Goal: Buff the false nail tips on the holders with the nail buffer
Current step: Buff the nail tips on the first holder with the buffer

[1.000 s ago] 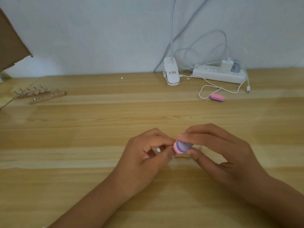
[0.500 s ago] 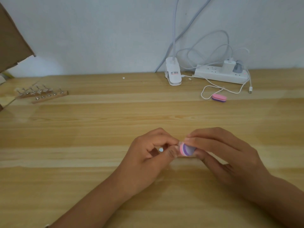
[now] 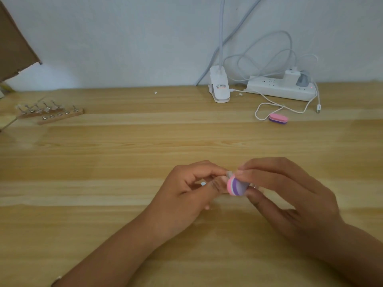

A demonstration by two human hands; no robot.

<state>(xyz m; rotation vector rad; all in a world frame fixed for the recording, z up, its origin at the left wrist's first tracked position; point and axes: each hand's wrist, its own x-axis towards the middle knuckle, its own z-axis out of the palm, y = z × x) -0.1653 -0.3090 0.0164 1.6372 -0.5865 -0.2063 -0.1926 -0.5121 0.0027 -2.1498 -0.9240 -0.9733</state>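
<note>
Wooden table [image 3: 103, 154], seen from the head camera, with the work held just above its near middle. Left hand [image 3: 186, 193]: fingers curled, thumb and forefinger pinched on a small holder carrying a false nail tip [image 3: 229, 174], of which only a pale sliver shows between the two hands. Right hand [image 3: 290, 195]: forefinger on top and thumb below, pressed together on the pink-and-purple nail buffer [image 3: 235, 186], whose near end meets the tip. At the far left edge, well apart from the hands, two wooden strips of nail holders [image 3: 51, 113] stand in rows; whether each carries a tip cannot be told at this distance. At the far right, a second buffer [image 3: 278, 118] lies beside a looped white cable [image 3: 269, 102], near a power strip [image 3: 279, 88] and a white clip lamp base [image 3: 219, 88].

The step in hand is judged to be buffing the single tip. It is best done with the holder pinched steady, the buffer face laid flat to the tip's curve, and short light strokes; heavy pressure may dislodge the tip or flatten its arch.
</note>
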